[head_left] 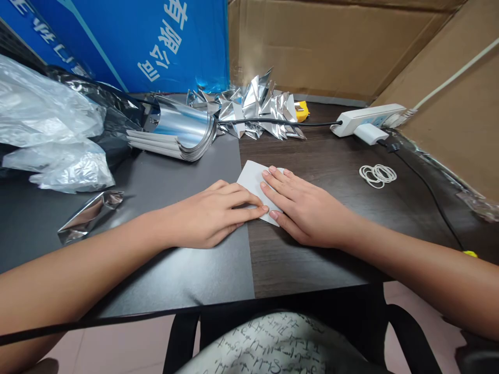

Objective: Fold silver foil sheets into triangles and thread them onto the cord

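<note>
A small white folded sheet lies flat on the table beneath both hands. My left hand comes in from the left, its thumb and forefinger drawn together at the near-left edge of the sheet. My right hand rests flat on the sheet's right part, fingers stretched toward the upper left. The two hands almost meet at the sheet's middle, and fingers cover much of it. Beyond them is a curved stack of silvery sheets with pale backs, beside a heap of folded silver pieces.
Clear plastic bags and a crumpled silver wrapper are on the left. White rubber bands lie on the right, below a white power strip with cords. A yellow tool sits behind; cardboard walls border the back.
</note>
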{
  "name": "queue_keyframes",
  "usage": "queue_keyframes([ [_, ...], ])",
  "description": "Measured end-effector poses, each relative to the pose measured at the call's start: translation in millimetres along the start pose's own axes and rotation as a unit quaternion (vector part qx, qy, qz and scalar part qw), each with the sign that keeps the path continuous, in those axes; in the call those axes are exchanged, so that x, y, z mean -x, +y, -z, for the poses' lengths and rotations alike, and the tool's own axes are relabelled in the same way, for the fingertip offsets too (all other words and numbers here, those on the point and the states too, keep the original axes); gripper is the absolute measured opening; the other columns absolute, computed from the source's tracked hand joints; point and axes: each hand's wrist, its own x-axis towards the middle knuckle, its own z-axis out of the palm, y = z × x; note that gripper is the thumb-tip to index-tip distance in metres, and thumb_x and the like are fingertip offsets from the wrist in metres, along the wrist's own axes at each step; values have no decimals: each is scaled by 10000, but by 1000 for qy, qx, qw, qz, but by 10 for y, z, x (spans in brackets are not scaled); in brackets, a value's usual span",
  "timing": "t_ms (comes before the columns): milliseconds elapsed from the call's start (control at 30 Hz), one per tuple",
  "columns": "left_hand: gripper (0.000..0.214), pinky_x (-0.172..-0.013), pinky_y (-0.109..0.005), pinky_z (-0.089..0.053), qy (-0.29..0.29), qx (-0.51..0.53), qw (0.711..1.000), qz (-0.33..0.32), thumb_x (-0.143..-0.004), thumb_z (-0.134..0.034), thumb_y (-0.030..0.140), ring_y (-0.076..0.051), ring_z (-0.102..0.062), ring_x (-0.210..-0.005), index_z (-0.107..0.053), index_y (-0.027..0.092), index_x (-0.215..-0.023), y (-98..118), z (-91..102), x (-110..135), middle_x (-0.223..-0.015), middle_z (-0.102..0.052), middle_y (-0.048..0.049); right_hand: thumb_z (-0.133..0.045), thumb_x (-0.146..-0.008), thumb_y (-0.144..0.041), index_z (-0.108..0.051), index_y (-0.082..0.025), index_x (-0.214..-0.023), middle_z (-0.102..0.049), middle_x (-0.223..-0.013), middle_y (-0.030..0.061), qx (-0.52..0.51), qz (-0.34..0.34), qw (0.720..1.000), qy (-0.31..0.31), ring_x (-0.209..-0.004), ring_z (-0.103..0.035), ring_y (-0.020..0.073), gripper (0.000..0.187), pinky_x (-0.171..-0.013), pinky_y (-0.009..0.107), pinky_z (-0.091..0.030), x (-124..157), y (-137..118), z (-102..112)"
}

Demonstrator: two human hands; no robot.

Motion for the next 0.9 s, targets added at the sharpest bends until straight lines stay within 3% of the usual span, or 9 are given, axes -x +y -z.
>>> queue_keyframes([
  [200, 456, -976, -372, -397, 2, -4, 1000, -8, -993, -406, 124, -228, -558, -1246, -531, 233, -1417, -13, 0, -2, -1349, -629, -114, -407, -1020, -260, -481, 80, -1433, -386, -1546, 319, -3, 9, 1000, -17, -1495, -325, 391, 539, -1202, 565, -368, 8, -4, -12],
  [400, 466, -1010, -391, -399, -9, 2, 1000, 4, -989, -411, 137, -237, -549, -1237, -544, 265, -1417, -8, 3, -9, -1349, -627, -105, -420, -1017, -262, -460, 50, -1458, -357, -1576, 292, -17, -1, 1000, -23, -1509, -299, 375, 541, -1205, 563, -366, 28, -11, -14],
  [700, 445, -997, -404, -380, -25, -18, 1000, -2, -1014, -368, 160, -241, -526, -1235, -521, 244, -1423, -9, 10, -11, -1383, -600, -112, -398, -1015, -250, -451, 86, -1449, -338, -1572, 321, -25, -6, 999, -29, -1510, -287, 389, 551, -1208, 571, -358, 31, -30, -14],
  [900, 444, -1014, -394, -371, -38, -9, 999, 16, -1030, -348, 183, -236, -529, -1217, -515, 253, -1435, 0, 5, -9, -1306, -635, -106, -398, -1016, -246, -444, 82, -1454, -344, -1574, 312, -29, 0, 999, -25, -1516, -276, 386, 549, -1206, 584, -357, 38, -31, -22],
])
